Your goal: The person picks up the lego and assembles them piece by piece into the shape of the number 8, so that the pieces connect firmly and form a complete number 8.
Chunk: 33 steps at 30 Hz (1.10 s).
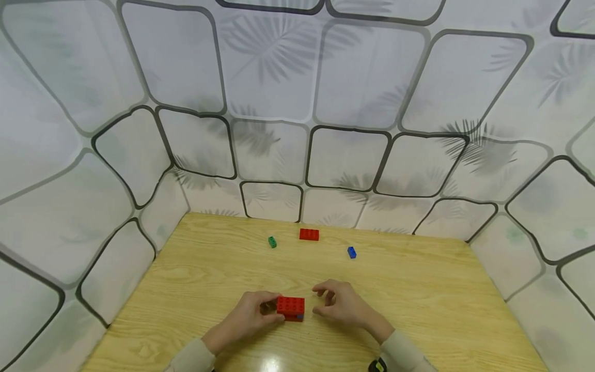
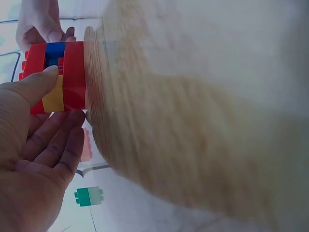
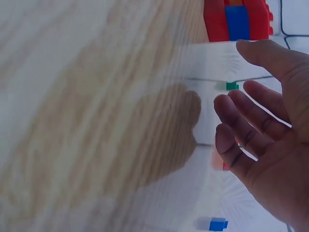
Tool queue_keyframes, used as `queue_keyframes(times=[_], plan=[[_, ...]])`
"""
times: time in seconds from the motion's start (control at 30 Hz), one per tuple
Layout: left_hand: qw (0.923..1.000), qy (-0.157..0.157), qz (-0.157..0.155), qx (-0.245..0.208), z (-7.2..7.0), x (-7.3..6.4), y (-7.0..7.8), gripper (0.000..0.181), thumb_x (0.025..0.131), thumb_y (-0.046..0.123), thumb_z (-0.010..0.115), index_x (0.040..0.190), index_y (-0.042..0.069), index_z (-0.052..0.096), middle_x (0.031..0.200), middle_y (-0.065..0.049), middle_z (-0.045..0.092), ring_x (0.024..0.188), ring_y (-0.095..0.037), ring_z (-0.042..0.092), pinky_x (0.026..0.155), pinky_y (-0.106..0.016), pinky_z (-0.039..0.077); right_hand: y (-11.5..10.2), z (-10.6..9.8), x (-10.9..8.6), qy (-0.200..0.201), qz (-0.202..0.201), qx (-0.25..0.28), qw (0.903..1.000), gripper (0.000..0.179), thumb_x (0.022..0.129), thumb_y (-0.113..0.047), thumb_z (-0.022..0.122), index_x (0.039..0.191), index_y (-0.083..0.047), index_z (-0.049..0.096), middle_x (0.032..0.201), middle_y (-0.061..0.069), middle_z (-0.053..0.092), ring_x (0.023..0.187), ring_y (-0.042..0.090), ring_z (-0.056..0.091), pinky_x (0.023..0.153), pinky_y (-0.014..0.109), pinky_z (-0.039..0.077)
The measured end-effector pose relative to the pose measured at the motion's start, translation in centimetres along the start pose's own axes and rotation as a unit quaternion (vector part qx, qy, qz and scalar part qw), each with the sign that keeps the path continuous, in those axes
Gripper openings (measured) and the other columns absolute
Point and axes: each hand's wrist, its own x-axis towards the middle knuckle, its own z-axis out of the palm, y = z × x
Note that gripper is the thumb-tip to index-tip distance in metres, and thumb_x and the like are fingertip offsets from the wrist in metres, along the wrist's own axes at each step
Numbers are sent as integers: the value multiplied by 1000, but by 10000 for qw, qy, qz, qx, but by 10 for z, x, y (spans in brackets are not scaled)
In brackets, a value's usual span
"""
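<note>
A stack of toy building bricks [image 1: 291, 306] stands on the wooden table, red on top and at the bottom. Between the red layers, the left wrist view shows a yellow brick [image 2: 53, 94] and a blue brick [image 2: 55, 52]. My left hand [image 1: 251, 313] grips the stack's left side between thumb and fingers. To the right of the stack and apart from it, my right hand [image 1: 346, 305] holds nothing, its fingers loosely bent. In the right wrist view, the blue brick in the stack [image 3: 237, 22] faces that hand.
Farther back on the table [image 1: 223, 258] lie a small green brick [image 1: 272, 242], a red brick [image 1: 309, 234] and a small blue brick [image 1: 351, 252]. A patterned cloth wall [image 1: 274, 155] encloses the table's back and sides.
</note>
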Motion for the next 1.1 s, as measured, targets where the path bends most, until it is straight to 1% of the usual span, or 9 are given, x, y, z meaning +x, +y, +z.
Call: queue_keyframes(times=[0.17,0.4,0.5,0.63,0.87,1.0,1.1], plan=[[9999,26,102,-26,0,-1,0,42,88,28,77,123,6,69,108,-1,74,90,-5,67,77,-26,57,11,-11,-1,359,121,51,9993,45,89,-33,76,125,-9,66,109,4,67,83,7,61,66,23,53],[9999,-5,95,-82,0,-1,0,42,88,29,76,123,7,69,108,0,74,90,-6,67,77,-25,57,30,-27,0,958,103,-352,9947,40,88,-25,78,121,-6,68,106,6,68,82,9,62,66,22,53],[9999,-4,87,-68,0,-2,-1,43,89,31,76,124,7,69,108,0,74,90,-5,67,77,-24,57,36,-36,2,1118,229,-405,9926,39,88,-24,78,121,-6,68,106,7,68,82,9,62,66,22,53],[9999,13,95,-46,0,-1,-1,43,88,31,76,123,6,69,108,0,74,90,-5,67,76,-24,57,41,-48,5,1254,376,-376,9907,40,89,-23,76,123,-5,67,108,9,69,82,11,61,64,23,52],[10000,-17,69,-32,-2,-1,1,42,89,30,76,122,7,70,108,0,74,91,-6,67,77,-25,57,52,-67,12,1501,494,-418,9865,40,89,-21,76,123,-3,67,108,11,69,82,14,61,62,24,52],[10000,-47,34,-35,-2,-1,2,40,89,30,76,122,8,70,108,1,74,91,-6,67,78,-25,57,58,-76,15,1534,502,-375,9862,40,90,-21,75,124,-2,66,111,13,68,83,15,61,61,25,52],[9999,-86,-25,-72,-2,-1,2,40,89,29,76,123,8,70,108,2,74,92,-6,67,79,-25,57,61,-81,17,1577,535,-345,9854,40,90,-20,75,124,-2,65,109,15,68,81,16,60,58,25,51]])
